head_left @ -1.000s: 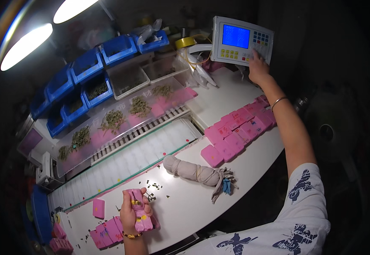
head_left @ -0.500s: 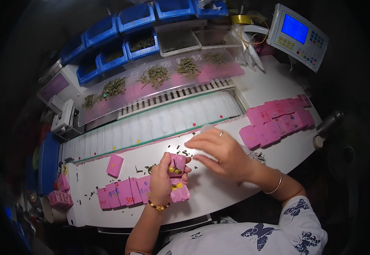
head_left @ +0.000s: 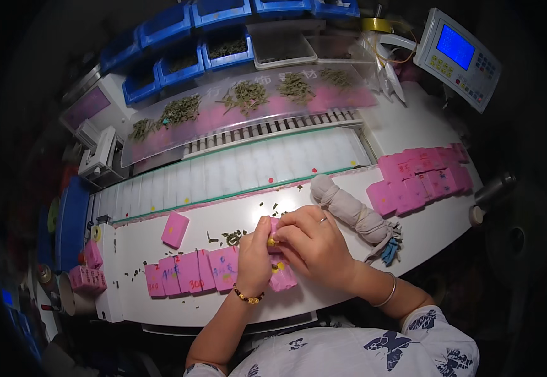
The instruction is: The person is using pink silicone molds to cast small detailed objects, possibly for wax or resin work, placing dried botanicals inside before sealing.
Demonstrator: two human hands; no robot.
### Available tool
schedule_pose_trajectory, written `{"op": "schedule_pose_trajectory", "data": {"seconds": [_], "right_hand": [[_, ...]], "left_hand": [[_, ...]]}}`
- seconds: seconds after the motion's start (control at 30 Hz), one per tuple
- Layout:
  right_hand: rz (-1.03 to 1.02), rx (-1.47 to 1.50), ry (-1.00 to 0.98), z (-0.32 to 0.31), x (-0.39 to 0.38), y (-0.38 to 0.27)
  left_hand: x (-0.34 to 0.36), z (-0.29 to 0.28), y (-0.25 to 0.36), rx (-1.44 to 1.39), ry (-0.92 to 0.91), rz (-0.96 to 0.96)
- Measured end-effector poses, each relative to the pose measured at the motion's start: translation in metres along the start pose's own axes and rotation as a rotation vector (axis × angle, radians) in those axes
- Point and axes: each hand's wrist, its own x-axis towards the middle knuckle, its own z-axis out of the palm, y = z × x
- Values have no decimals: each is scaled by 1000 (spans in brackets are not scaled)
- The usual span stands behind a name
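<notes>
Pink block (head_left: 274,222), held over bench (head_left: 229,217).
Left grip (head_left: 256,261) clasping it, apparently to steady it for right grip (head_left: 324,251); whether the latter pinches anything, cannot tell.

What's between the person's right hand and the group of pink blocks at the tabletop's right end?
In the head view, a rolled beige cloth lies between the right hand and those pink blocks.
</notes>
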Motion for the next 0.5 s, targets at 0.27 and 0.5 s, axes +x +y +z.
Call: {"op": "schedule_pose_trajectory", "data": {"seconds": [0.27,0.5], "right_hand": [[18,-4,13,-17,-7,1],[-23,113,-122,-6,-10,-15]], "left_hand": [[-3,-1,9,-171,58,62],[-7,13,3,-71,78,228]]}}
